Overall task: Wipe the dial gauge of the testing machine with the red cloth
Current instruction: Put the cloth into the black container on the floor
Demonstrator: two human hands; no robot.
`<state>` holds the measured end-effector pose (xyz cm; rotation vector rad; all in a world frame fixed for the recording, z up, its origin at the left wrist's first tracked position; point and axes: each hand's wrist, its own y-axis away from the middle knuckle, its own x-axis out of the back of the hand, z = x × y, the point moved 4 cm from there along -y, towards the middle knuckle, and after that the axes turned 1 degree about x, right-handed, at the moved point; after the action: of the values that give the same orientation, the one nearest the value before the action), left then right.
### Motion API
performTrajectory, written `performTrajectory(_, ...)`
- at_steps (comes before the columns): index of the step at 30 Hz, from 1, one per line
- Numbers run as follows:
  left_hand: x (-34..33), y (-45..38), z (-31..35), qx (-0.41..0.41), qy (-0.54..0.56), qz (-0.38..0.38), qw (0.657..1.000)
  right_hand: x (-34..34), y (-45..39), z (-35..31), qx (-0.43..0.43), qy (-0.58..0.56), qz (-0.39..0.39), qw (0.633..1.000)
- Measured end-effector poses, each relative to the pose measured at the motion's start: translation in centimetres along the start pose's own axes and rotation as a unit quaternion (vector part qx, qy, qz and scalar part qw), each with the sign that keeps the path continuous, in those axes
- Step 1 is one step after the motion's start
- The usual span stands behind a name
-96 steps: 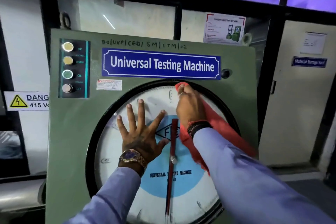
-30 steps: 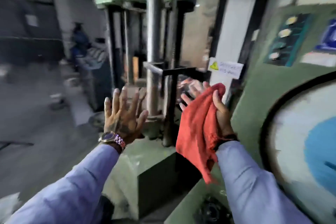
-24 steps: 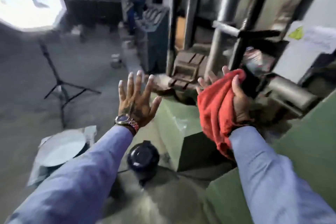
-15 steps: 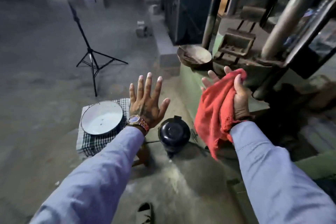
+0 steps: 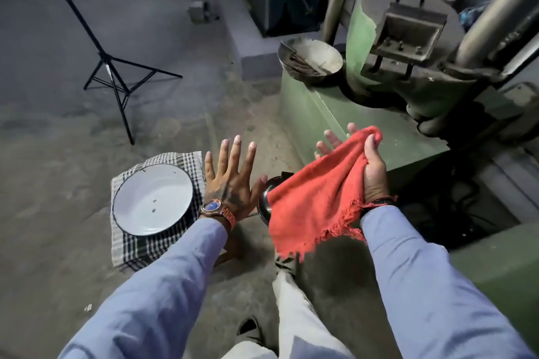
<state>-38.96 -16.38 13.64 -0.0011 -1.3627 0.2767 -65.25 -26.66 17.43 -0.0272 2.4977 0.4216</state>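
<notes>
**Cloth in your right hand, left hand spread**

Your right hand (image 5: pixel 372 175) pinches the frayed, coarse-woven red cloth (image 5: pixel 315 201), thumb on top, fingers (image 5: pixel 331 138) beneath. Your left hand (image 5: pixel 232 183) is splayed and holds nothing; beyond its little finger sits a round white enamel bowl (image 5: pixel 151 202) on checked fabric (image 5: pixel 145 248).

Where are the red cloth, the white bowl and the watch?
red cloth (image 5: pixel 315 201): head view, on the middle of the hanging fabric.
white bowl (image 5: pixel 151 201): head view, on its inside bottom.
watch (image 5: pixel 213 207): head view, on the blue face at the left wrist.
</notes>
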Motion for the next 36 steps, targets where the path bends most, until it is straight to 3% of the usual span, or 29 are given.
performTrajectory(5,-1.6,-3.9,-1.7,0.023,-0.009,0.009,1.0,-3.4,-5.7,1.3,-0.009,0.026,-0.051,0.998)
performTrajectory(10,-3.7,-6.7,-2.1,0.008,-0.024,0.019,1.0,-5.3,-9.6,2.4,-0.06,-0.037,-0.109,0.992)
performTrajectory(13,-4.7,-7.6,-1.5,-0.007,-0.019,0.042,0.999,-4.1,-9.9,2.7,-0.012,0.006,-0.047,0.999)
performTrajectory(28,-9.5,-10.0,-0.7,-0.022,0.001,0.007,1.0,0.1,-9.6,5.7,-0.098,0.008,-0.055,0.994)
performTrajectory(36,-10.9,-10.0,-0.4,-0.022,0.003,-0.012,1.0,1.8,-9.6,6.8,-0.12,0.017,-0.013,0.993)
